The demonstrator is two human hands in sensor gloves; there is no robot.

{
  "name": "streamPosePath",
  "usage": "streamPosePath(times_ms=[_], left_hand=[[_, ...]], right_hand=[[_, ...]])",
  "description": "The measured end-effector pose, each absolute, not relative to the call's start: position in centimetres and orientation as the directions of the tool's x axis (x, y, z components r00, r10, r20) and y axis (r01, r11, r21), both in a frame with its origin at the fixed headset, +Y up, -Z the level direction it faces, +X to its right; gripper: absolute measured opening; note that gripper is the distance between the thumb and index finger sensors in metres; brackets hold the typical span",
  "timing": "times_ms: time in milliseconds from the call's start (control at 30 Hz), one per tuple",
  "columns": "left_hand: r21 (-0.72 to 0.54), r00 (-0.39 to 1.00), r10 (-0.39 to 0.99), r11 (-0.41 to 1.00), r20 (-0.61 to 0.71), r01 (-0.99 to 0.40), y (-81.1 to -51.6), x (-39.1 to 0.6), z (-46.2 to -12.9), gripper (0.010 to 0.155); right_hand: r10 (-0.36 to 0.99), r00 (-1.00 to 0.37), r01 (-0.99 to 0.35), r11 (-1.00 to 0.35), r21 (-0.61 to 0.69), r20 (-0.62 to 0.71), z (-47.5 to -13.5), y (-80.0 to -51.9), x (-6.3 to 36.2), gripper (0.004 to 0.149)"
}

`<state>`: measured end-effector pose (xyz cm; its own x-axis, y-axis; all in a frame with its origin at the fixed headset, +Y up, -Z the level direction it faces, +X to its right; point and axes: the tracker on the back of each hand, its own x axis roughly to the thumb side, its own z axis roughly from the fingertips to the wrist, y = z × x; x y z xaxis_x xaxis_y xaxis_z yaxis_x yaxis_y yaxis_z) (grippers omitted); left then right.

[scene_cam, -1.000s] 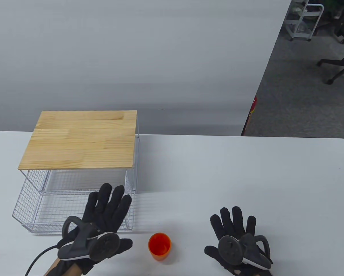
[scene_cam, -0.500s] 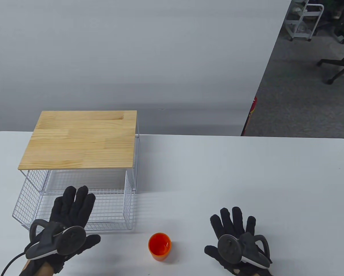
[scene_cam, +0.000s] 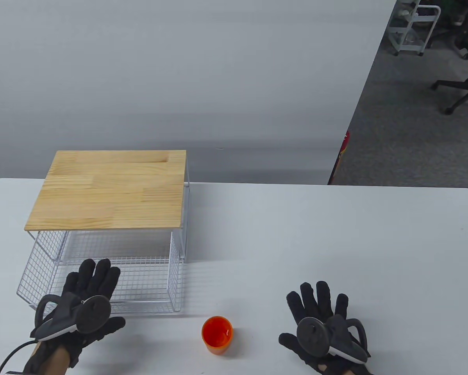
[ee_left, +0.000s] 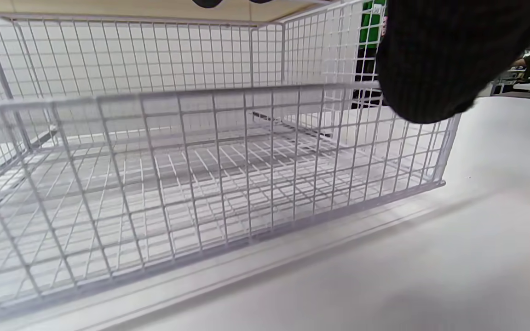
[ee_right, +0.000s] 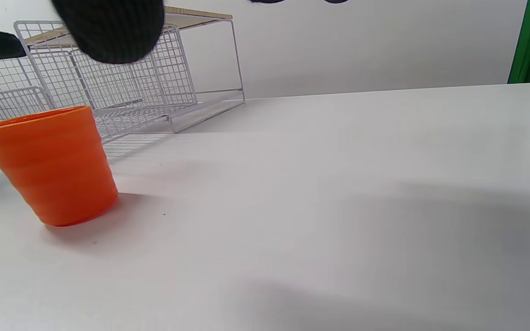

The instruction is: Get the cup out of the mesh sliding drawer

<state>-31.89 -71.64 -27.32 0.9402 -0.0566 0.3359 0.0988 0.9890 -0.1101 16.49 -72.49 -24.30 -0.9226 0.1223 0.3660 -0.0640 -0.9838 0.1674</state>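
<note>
The cup is standing upright on the white table, outside the mesh sliding drawer, just off the drawer's front right corner and between my two hands. I am holding nothing in either hand. My left hand is hovering palm down with its fingers stretched out over the pulled-out drawer's front rail; whether they are touching the wire I cannot tell. In the left wrist view the drawer's mesh floor is lying bare. My right hand is lying spread flat on the table, near the cup but apart from it. The wooden top is sitting on the white wire frame above the drawer.
</note>
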Motion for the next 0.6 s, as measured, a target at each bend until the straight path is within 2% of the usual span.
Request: streamPosePath(times_ms=[600], left_hand=[[-0.199, 0.943, -0.066, 0.97, 0.325, 0.137, -74.8, -31.6, -28.4, 0.09]], right_hand=[[0.121, -0.923, -0.061, -0.983, 0.171, 0.366, -24.3, -72.6, 16.5, 0.089]])
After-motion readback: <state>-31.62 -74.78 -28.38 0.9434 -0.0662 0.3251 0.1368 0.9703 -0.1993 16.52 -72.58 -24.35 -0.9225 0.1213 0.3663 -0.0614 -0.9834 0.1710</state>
